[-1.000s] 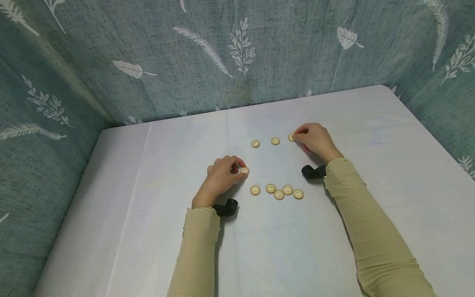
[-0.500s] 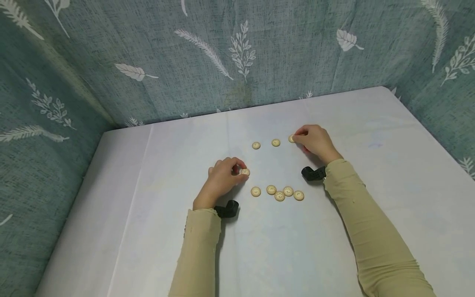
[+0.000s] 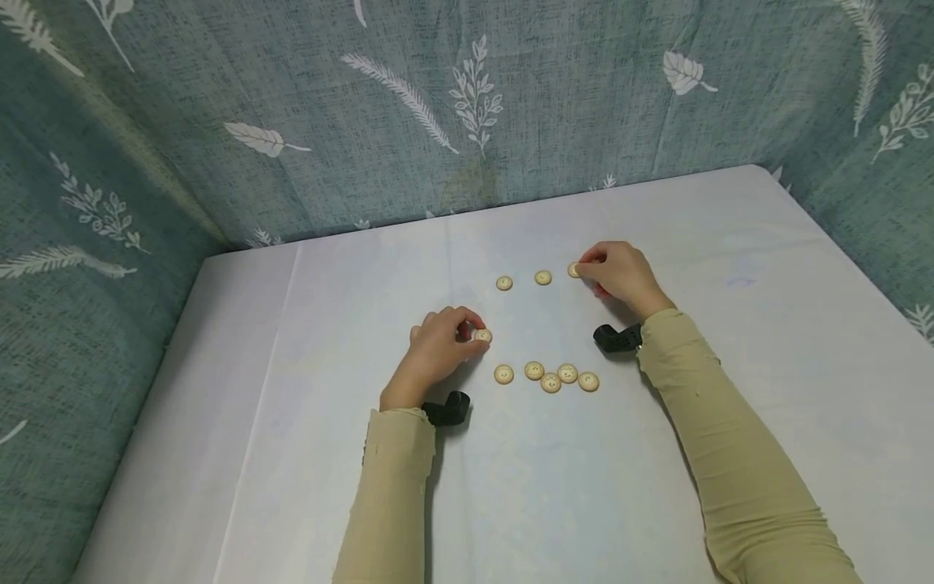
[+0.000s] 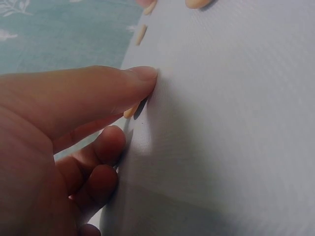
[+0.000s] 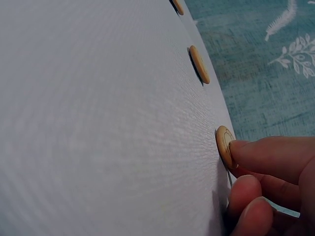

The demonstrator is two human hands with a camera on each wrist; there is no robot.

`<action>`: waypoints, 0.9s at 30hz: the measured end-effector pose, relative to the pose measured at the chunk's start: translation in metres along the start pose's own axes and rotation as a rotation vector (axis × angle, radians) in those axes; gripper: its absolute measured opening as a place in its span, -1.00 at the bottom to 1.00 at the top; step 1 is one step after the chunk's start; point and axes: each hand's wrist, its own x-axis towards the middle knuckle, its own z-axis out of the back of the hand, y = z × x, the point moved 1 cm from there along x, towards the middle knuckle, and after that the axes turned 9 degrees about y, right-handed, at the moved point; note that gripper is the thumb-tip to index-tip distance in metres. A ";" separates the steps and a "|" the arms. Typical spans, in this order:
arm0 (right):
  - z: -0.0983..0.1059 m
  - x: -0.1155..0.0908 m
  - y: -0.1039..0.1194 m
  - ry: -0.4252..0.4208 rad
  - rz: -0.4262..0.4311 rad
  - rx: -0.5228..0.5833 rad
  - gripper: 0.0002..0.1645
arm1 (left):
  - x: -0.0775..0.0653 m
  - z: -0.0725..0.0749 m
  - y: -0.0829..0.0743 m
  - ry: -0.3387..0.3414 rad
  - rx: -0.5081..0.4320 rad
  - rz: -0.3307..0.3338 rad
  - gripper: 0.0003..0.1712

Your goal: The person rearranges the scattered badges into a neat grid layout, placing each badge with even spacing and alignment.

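My left hand (image 3: 441,345) pinches a round, pale wooden button (image 3: 482,335) between thumb and index finger, left of the other buttons. In the left wrist view the thumb (image 4: 113,86) covers most of it, and a thin tan edge (image 4: 130,112) shows beneath. Farther back, my right hand (image 3: 620,274) has its thumb and fingers at another button (image 3: 573,270), the right end of a row. The right wrist view has this button (image 5: 225,146) low at the cloth, the thumb tip on its patterned face. Two more buttons, one on the left (image 3: 504,283) and a middle one (image 3: 543,277), continue the row.
Nearer the person lie a single button (image 3: 503,374) and, to its right, a loose cluster of several buttons (image 3: 550,383). A white cloth (image 3: 328,324) covers the table. Green leaf-patterned fabric (image 3: 409,162) hangs behind and at both sides. Each wrist wears a black camera (image 3: 616,339).
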 end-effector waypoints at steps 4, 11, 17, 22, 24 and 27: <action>0.000 0.000 0.001 0.001 -0.011 0.000 -0.72 | 0.000 0.000 0.000 0.003 -0.002 0.006 -0.75; 0.000 -0.001 0.002 0.007 -0.012 0.008 -0.72 | 0.000 -0.001 0.000 -0.004 -0.006 0.013 -0.75; 0.000 -0.002 0.002 0.001 -0.007 0.001 -0.73 | 0.001 -0.002 0.001 -0.011 -0.013 0.006 -0.76; 0.000 -0.002 0.003 0.002 -0.001 0.003 -0.72 | 0.001 -0.001 0.001 -0.005 -0.016 0.010 -0.76; 0.000 -0.002 0.003 0.000 -0.005 0.002 -0.72 | 0.001 -0.001 0.000 -0.002 -0.017 0.012 -0.76; 0.000 -0.002 0.002 0.004 -0.007 0.001 -0.72 | 0.000 -0.001 0.000 0.000 -0.015 0.015 -0.76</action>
